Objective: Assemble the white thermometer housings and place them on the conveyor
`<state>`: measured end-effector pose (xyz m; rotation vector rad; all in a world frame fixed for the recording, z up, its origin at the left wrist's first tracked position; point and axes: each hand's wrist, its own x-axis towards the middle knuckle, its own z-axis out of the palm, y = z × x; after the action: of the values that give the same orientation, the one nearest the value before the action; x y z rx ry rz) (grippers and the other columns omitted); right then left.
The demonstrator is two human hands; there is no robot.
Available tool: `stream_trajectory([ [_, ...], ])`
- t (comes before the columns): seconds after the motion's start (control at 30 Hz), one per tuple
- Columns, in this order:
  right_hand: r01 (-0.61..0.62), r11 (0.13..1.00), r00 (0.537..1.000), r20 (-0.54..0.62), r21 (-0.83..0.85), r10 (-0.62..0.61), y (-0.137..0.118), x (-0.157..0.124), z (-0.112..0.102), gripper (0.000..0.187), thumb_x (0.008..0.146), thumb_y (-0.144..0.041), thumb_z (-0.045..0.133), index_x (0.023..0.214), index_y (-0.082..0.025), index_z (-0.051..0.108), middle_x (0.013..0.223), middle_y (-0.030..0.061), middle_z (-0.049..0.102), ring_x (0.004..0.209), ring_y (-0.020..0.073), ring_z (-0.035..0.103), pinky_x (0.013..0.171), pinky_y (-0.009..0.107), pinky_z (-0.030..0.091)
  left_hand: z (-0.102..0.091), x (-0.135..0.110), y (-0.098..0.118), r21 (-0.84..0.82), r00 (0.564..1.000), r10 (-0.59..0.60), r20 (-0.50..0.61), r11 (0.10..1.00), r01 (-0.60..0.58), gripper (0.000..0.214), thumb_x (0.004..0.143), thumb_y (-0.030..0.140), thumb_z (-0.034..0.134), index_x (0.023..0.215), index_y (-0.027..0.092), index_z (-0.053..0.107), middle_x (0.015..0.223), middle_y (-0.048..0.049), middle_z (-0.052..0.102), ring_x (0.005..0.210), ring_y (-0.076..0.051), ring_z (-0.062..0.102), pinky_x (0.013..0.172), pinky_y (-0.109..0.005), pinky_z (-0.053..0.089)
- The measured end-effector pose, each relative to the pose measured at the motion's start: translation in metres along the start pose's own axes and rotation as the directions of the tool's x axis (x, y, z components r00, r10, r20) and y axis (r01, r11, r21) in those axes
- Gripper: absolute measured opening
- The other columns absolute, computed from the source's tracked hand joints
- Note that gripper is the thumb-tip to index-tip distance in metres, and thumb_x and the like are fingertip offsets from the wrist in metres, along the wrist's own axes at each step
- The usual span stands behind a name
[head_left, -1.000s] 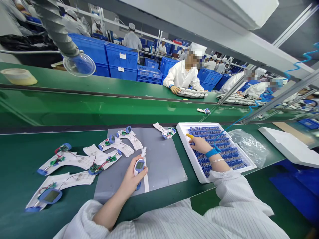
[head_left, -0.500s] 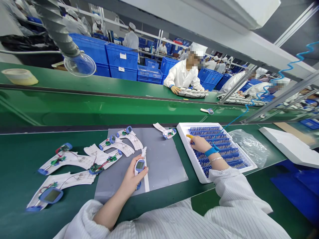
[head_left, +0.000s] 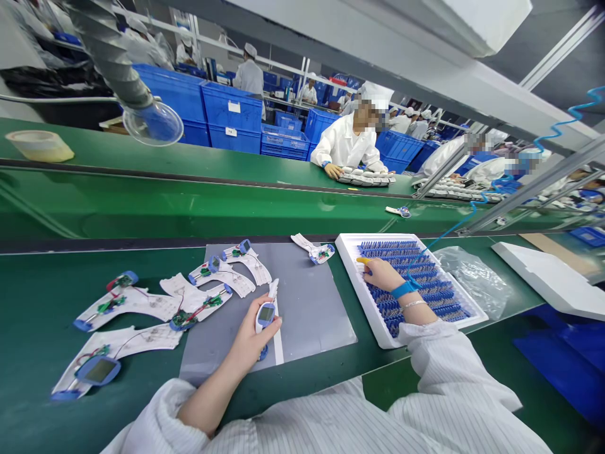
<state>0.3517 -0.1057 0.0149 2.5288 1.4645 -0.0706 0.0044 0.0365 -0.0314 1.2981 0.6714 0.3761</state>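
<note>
My left hand (head_left: 254, 331) is wrapped round a white and blue handheld device with a small grey display (head_left: 265, 315), above the grey mat (head_left: 314, 315). A blue end of it shows below the fingers. My right hand (head_left: 382, 275), with a yellow finger cover and a blue wrist strap, reaches into the left side of a white foam tray (head_left: 358, 296) filled with rows of small blue parts (head_left: 416, 274). Its fingers are drawn together at a row; what they pinch is hidden. To the left lie several open white housings (head_left: 142, 302) with green boards and wires.
One more open housing (head_left: 312, 249) lies at the mat's far edge. A clear plastic bag (head_left: 472, 277) and a white foam lid (head_left: 548, 277) are right of the tray. Beyond runs a green conveyor (head_left: 236, 211); a co-worker (head_left: 350, 142) sits across it. A blue coiled cord (head_left: 454, 227) crosses above the tray.
My right hand has shifted slightly to the right over the tray. A small housing on the conveyor has moved a little to the right. My left hand stays in place with the device.
</note>
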Motion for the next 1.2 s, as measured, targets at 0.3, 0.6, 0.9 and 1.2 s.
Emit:
stream_trajectory([
  [0.3,0.068,0.970,0.968,-0.251,0.233,-0.008,-0.025,-0.023,-0.030,0.025,0.080,-0.020,0.044,0.093,-0.013,0.064,0.091,0.0092,0.062,0.082,0.0193,0.057,0.073,0.027,0.044,0.002,0.001,0.006,-0.304,0.988,-0.155,0.004,0.941,0.149,0.047,0.067,0.039,0.064,0.105,0.022,0.043,0.077,-0.0011,0.063,0.082,-0.020,0.063,0.075,-0.031,0.046],
  [0.6,0.350,0.395,0.923,-0.240,0.850,-0.301,-0.145,-0.060,-0.040,0.012,0.078,-0.022,0.054,0.082,-0.018,0.064,0.085,0.0044,0.064,0.073,0.0146,0.059,0.065,0.025,0.049,0.004,0.014,0.001,-0.622,0.942,-0.330,0.061,0.725,0.295,0.034,0.073,0.041,0.059,0.096,0.016,0.051,0.080,-0.0042,0.066,0.058,-0.015,0.064,0.053,-0.024,0.048],
  [0.9,0.388,0.247,0.821,-0.211,0.888,-0.531,-0.180,-0.049,-0.039,0.016,0.073,-0.011,0.053,0.078,-0.017,0.066,0.080,0.0032,0.066,0.074,0.0145,0.060,0.066,0.024,0.050,0.003,0.006,0.005,-0.608,0.953,-0.268,0.140,0.736,0.296,0.054,0.060,0.025,0.069,0.108,0.021,0.045,0.087,-0.0023,0.064,0.074,-0.016,0.062,0.068,-0.028,0.048],
  [1.2,0.324,0.281,0.810,-0.111,0.903,-0.576,-0.181,-0.045,-0.036,0.015,0.074,-0.013,0.053,0.081,-0.015,0.066,0.082,0.0040,0.066,0.072,0.0145,0.061,0.067,0.025,0.050,0.006,0.003,0.008,-0.507,0.964,-0.232,0.133,0.820,0.267,0.091,0.049,0.011,0.072,0.128,0.021,0.029,0.097,-0.0041,0.061,0.080,-0.015,0.059,0.072,-0.026,0.044],
])
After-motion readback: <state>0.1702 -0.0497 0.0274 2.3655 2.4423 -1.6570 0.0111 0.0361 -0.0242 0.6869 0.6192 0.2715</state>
